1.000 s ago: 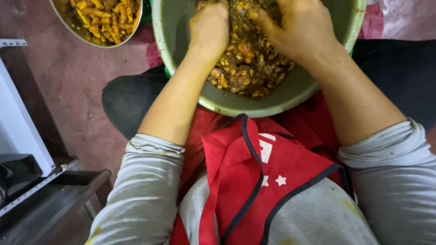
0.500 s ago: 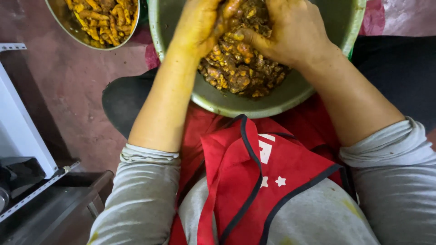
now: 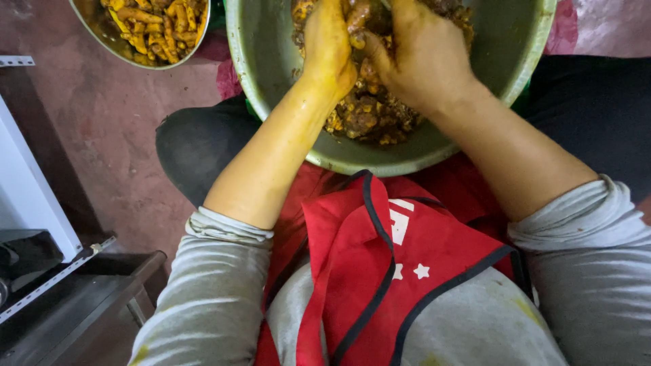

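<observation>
Moved since earlier: both hands pulled closer together over the middle of the bowl, now bunched up around one clump instead of spread flat on the pile.
Left hand [image 3: 329, 44]: upper middle of the frame, stained yellow up to the wrist, fingers clenched around chunky pieces of the mix.
Right hand [image 3: 424, 54]: just right of it, touching it, fingers curled in and squeezing the same clump.
Mix [image 3: 369, 112]: brown-yellow knobbly roots, wet and muddy looking, heaped in the middle of the bowl under both hands.
Big bowl [image 3: 271, 102]: dull green metal, smeared inside, sitting at the top of the frame between the knees, near edge over the red apron [image 3: 407, 271].
Second bowl [image 3: 146, 27]: upper left corner, holding cleaner, brighter yellow-orange finger-shaped roots, apart from the big one.
Floor [image 3: 102, 129]: reddish, stained, left of the knee.
Sleeves [image 3: 210, 298]: grey, pushed up, small yellow marks showing.
Could go wrong: slippery bits squirting out of that grip onto apron or floor; pressing on the near rim could probably tip the bowl toward the lap; more stain creeping onto the sleeves.
</observation>
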